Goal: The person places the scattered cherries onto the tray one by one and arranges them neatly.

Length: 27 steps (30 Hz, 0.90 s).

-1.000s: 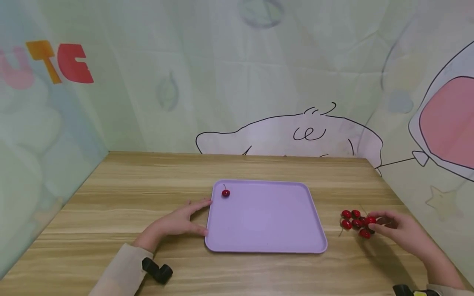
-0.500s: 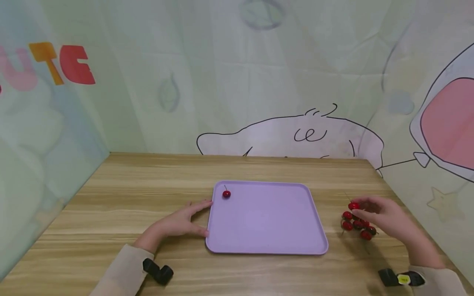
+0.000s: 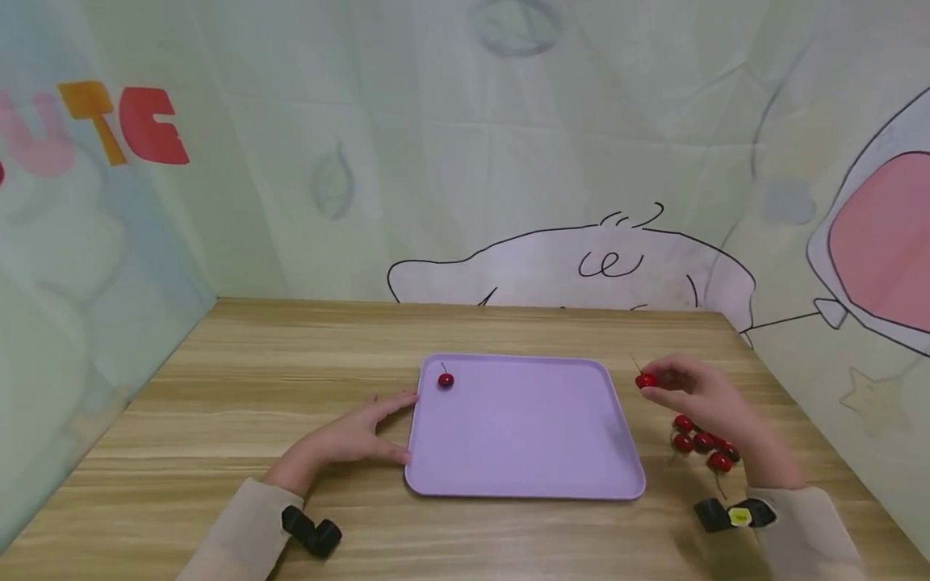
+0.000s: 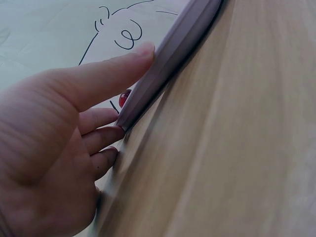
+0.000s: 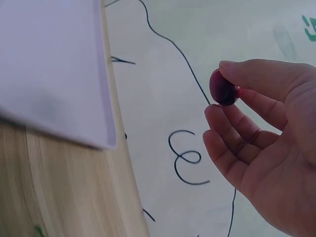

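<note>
A purple tray (image 3: 523, 436) lies in the middle of the wooden table. One red cherry (image 3: 446, 380) with a stem sits in its far left corner. My left hand (image 3: 349, 436) touches the tray's left edge with thumb and fingers spread apart. In the head view my right hand (image 3: 701, 395) is just right of the tray, pinching another cherry (image 3: 645, 380) between thumb and fingertips, its stem pointing up. The right wrist view shows this held cherry (image 5: 223, 88) as dark red, raised above the table. Several more cherries (image 3: 703, 441) lie in a pile below the right hand.
The wooden table (image 3: 305, 339) reaches back to a printed cloth backdrop (image 3: 291, 161) with cartoon drawings. Dark wrist devices are strapped at the left sleeve (image 3: 240, 532) and the right sleeve (image 3: 806, 532).
My right hand has lifted one cherry off the pile and moved left and away from me, toward the tray's right side. The left hand stays at the tray's edge.
</note>
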### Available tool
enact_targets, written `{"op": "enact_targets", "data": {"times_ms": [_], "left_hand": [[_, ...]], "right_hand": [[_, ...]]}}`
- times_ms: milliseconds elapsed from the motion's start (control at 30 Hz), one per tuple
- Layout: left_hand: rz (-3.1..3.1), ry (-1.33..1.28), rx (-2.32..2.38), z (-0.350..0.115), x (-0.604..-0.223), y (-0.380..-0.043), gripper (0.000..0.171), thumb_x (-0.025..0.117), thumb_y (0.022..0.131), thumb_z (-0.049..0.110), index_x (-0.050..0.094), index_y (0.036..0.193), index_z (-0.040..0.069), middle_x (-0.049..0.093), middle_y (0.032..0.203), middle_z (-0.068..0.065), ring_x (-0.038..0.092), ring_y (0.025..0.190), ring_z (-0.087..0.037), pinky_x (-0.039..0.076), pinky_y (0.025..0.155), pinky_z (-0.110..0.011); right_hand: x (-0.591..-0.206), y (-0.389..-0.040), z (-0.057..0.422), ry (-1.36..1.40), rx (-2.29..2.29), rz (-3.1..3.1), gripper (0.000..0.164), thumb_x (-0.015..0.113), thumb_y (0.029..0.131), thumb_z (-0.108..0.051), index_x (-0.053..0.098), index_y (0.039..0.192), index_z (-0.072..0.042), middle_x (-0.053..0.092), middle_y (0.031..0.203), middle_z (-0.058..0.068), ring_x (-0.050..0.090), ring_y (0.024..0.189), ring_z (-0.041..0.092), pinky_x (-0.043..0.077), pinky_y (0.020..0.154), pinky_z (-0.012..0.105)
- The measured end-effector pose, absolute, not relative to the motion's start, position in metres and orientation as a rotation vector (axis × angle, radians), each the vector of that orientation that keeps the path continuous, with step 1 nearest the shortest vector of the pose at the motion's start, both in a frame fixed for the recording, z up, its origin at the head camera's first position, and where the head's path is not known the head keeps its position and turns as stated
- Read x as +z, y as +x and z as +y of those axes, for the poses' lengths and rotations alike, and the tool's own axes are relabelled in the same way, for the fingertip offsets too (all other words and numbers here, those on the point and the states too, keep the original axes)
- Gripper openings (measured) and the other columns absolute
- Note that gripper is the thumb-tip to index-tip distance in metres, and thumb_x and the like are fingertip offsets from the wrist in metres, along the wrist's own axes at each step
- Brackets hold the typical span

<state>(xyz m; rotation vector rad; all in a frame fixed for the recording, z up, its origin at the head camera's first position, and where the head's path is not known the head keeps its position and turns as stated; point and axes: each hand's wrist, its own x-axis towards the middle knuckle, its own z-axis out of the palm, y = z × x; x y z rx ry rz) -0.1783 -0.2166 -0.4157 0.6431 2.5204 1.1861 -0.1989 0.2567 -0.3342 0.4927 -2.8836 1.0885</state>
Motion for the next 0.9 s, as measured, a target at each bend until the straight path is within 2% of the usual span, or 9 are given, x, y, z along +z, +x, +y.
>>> {"op": "enact_targets", "data": {"times_ms": [300,567,700,900], "left_hand": [[2.506,0.622,1.194,-0.216,-0.415,-0.178,0.091,0.08,0.077,0.033,0.033,0.149,0.004,0.024,0.156,-0.021,0.005,0.144,-0.048,-0.005,0.113,-0.064],[2.519,0.643,1.176,-0.217,-0.416,-0.179,0.09,0.08,0.078,0.034,0.033,0.149,0.004,0.025,0.157,-0.02,0.01,0.144,-0.045,-0.005,0.114,-0.063],[2.522,0.638,1.177,-0.217,-0.415,-0.178,0.091,0.08,0.078,0.035,0.033,0.149,0.004,0.024,0.157,-0.02,0.008,0.144,-0.046,-0.005,0.114,-0.063],[2.528,0.631,1.168,-0.217,-0.415,-0.177,0.09,0.079,0.078,0.035,0.033,0.149,0.005,0.024,0.157,-0.02,0.005,0.143,-0.049,-0.003,0.113,-0.065]], "right_hand": [[-0.331,-0.209,0.226,0.588,1.166,-2.844,0.027,0.071,0.088,-0.018,0.065,0.111,-0.005,0.068,0.102,0.009,0.063,0.094,0.022,0.054,0.075,0.022],[-0.335,-0.221,0.199,0.733,1.28,-2.752,0.024,0.072,0.086,-0.011,0.066,0.108,-0.004,0.067,0.103,0.01,0.064,0.092,0.022,0.055,0.076,0.021],[-0.336,-0.225,0.186,0.751,1.308,-2.739,0.024,0.072,0.086,-0.011,0.066,0.108,-0.004,0.067,0.103,0.01,0.063,0.092,0.022,0.054,0.077,0.021],[-0.337,-0.232,0.167,0.722,1.311,-2.752,0.027,0.072,0.086,-0.013,0.066,0.111,-0.004,0.069,0.104,0.009,0.064,0.093,0.022,0.056,0.08,0.029]]}}
